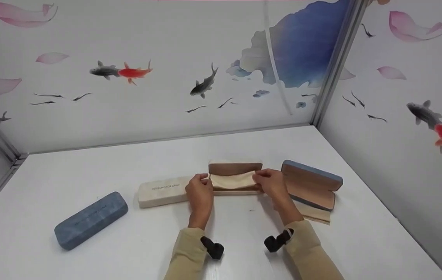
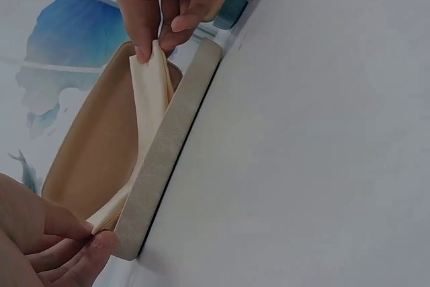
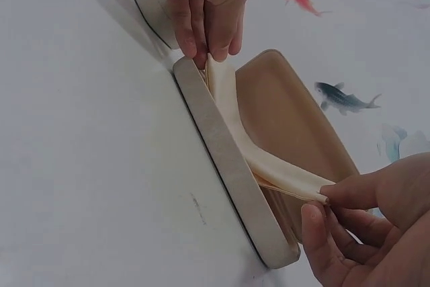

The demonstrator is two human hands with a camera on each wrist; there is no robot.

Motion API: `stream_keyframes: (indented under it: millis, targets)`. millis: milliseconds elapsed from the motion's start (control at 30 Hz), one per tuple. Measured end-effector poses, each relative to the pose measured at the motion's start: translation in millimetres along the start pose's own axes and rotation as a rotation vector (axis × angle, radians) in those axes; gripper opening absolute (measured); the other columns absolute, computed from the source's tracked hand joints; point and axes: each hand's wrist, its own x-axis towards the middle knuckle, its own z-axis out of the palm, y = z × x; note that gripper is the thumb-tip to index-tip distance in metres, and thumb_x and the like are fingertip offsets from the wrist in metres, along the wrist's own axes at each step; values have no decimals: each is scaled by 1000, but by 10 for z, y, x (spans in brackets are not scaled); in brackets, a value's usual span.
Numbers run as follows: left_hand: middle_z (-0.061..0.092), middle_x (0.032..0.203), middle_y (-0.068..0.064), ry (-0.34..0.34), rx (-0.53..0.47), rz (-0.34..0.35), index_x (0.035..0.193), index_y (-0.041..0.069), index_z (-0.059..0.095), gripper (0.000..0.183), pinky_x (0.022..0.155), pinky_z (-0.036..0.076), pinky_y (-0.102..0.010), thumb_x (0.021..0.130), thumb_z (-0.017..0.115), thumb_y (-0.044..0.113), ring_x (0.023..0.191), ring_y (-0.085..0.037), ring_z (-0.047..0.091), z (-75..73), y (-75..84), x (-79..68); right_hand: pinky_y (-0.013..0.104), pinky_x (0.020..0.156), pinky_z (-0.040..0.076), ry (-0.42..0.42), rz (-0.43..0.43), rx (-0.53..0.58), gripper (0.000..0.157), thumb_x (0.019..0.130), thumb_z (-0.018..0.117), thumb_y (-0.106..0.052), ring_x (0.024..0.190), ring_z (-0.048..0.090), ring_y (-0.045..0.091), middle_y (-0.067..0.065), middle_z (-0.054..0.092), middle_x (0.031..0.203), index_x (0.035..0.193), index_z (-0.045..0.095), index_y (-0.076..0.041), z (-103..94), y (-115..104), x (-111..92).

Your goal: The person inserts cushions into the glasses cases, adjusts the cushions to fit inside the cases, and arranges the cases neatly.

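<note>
A folded cream cloth (image 1: pixel 232 181) is stretched between my two hands over an open cream glasses case (image 1: pixel 236 193) with a tan lining. My left hand (image 1: pixel 200 192) pinches the cloth's left end, and my right hand (image 1: pixel 273 186) pinches its right end between thumb and fingers. In the left wrist view the cloth (image 2: pixel 149 92) sags at its middle into the case's lower half, behind the front wall (image 2: pixel 171 149). The right wrist view shows the raised lid (image 3: pixel 289 109) standing behind the cloth.
A closed cream glasses case (image 1: pixel 164 192) lies left of my left hand. Farther left is a closed blue case (image 1: pixel 90 220). An open blue case (image 1: pixel 312 184) stands to the right, with another cream cloth (image 1: pixel 316 214) partly under it. Printed walls enclose the white table (image 1: pixel 236 249).
</note>
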Motion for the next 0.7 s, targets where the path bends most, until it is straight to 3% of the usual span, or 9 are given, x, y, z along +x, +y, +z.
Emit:
stream_keyframes:
  millis: [700]
  targets:
    - [76, 83, -17, -53, -6, 2, 96, -2, 75, 12, 61, 55, -36, 87, 67, -4, 69, -26, 71, -113, 84, 29, 25, 61, 46, 45, -39, -26, 22, 93, 64, -5, 70, 59, 13, 7, 67, 84, 111, 70, 7, -8, 101, 54]
